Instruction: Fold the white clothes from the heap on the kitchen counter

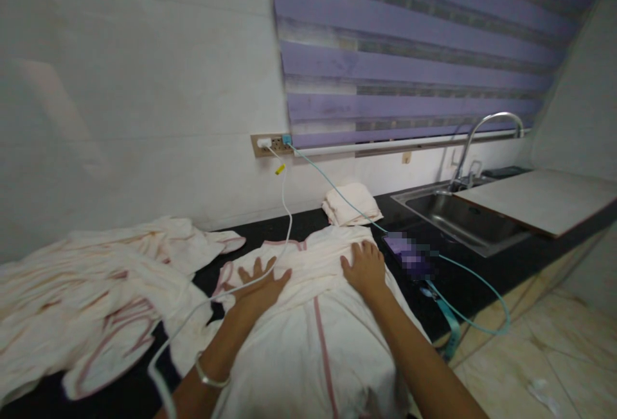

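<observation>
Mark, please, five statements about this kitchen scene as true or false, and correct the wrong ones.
1. The left hand and right hand both touch the white cloth. True.
2. The bracelet is on the right arm. False: it is on the left one.
3. A folded cloth lies by the wall. True.
4. The board covers the whole sink. False: part of the sink is uncovered.
5. The socket holds two plugs. True.

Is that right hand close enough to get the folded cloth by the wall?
Probably yes: the right hand rests on the spread white garment, and the folded cloth sits just beyond its fingers. Only a thin teal cable crosses there, which looks easy to reach around.
</observation>
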The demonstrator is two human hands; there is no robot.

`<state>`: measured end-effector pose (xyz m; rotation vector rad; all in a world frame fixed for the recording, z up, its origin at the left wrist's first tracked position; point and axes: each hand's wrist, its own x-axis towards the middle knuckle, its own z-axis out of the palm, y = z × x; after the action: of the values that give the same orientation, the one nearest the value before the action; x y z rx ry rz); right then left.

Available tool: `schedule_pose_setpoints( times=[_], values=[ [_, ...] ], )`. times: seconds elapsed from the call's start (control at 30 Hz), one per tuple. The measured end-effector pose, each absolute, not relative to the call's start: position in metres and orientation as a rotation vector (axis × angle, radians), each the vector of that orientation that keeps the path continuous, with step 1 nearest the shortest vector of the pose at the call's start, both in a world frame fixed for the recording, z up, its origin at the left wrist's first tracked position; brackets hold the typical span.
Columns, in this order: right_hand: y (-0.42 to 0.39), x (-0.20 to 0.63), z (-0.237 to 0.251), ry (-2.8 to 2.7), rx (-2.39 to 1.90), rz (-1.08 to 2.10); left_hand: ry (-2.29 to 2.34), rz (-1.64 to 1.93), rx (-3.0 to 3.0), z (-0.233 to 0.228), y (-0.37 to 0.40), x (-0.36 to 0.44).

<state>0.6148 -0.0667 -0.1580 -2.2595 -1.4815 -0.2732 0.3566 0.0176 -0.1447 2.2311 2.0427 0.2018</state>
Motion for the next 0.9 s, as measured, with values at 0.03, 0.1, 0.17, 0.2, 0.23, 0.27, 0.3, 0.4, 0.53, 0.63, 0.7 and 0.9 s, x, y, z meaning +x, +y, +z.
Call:
schedule_pose_setpoints(
  times=[0.03, 0.1, 0.17, 0.2, 0.23, 0.27, 0.3, 0.4, 0.53, 0.63, 0.7, 0.9],
  values=[
    [-0.067, 0.615, -0.159, -1.489, -2.276, -0.266, 2.050, 0.177, 2.192, -0.144, 0.021, 0.354],
    [-0.067, 0.615, -0.160, -1.500, -2.307, -0.241, 2.071, 0.141, 2.126, -0.139, 0.029, 0.346],
    [-0.067, 0.616, -0.160, -1.509, -2.326, -0.207, 2.083, 0.123, 2.083, -0.132, 0.035, 0.338],
    [-0.067, 0.617, -0.160, -1.516, -2.330, -0.190, 2.090, 0.114, 2.069, -0.129, 0.037, 0.334],
    [-0.068, 0.617, -0.159, -1.525, -2.331, -0.174, 2.098, 0.106, 2.059, -0.127, 0.039, 0.331],
    [-0.068, 0.618, -0.159, -1.535, -2.331, -0.161, 2.103, 0.100, 2.057, -0.126, 0.040, 0.330],
    [-0.068, 0.618, -0.159, -1.545, -2.332, -0.151, 2.105, 0.094, 2.064, -0.126, 0.040, 0.329],
    [-0.068, 0.618, -0.160, -1.554, -2.343, -0.143, 2.113, 0.065, 2.092, -0.128, 0.041, 0.330],
    [-0.067, 0.618, -0.161, -1.550, -2.369, -0.138, 2.151, 0.034, 2.104, -0.133, 0.042, 0.335],
    [-0.066, 0.618, -0.160, -1.572, -2.395, -0.112, 2.224, 0.036, 2.093, -0.136, 0.044, 0.338],
    [-0.066, 0.618, -0.159, -1.595, -2.410, -0.084, 2.251, 0.051, 2.095, -0.138, 0.044, 0.339],
    [-0.066, 0.621, -0.152, -1.675, -2.409, -0.012, 2.217, 0.076, 2.128, -0.136, 0.041, 0.338]
  ],
)
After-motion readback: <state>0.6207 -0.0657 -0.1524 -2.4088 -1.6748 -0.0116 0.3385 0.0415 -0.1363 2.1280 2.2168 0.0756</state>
